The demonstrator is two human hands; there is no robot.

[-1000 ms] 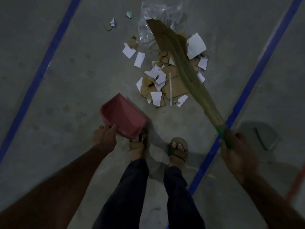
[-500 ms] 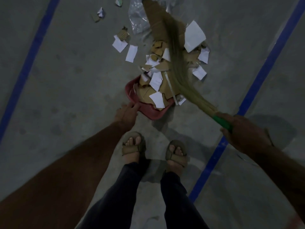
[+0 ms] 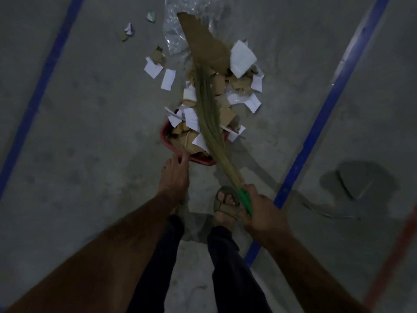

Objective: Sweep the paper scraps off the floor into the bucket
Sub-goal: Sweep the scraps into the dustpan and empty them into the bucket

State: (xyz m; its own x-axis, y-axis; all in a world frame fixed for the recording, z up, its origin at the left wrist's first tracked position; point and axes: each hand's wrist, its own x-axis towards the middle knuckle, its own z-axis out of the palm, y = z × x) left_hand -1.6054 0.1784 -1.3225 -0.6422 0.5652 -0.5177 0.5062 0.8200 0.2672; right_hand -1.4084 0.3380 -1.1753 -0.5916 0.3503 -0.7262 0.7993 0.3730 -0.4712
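Underfoot, the grey concrete floor fills the dim view, crossed by two blue lines that run off the far edge. Across the middle lies the grass broom, its bristle end far away over a clear plastic bag that the frame cuts off. A pile of paper scraps, white sheets mixed with brown cardboard, sits under and around the bristles, spilling into the red dustpan, which is mostly buried; only its near rim shows. A few scraps lie apart at far left. The right hand is wrapped round the broom's green handle, partly covering a sandalled foot. The left hand touches the dustpan's near edge; its fingertips are hidden, so the grip is unclear. No bucket can be made out.
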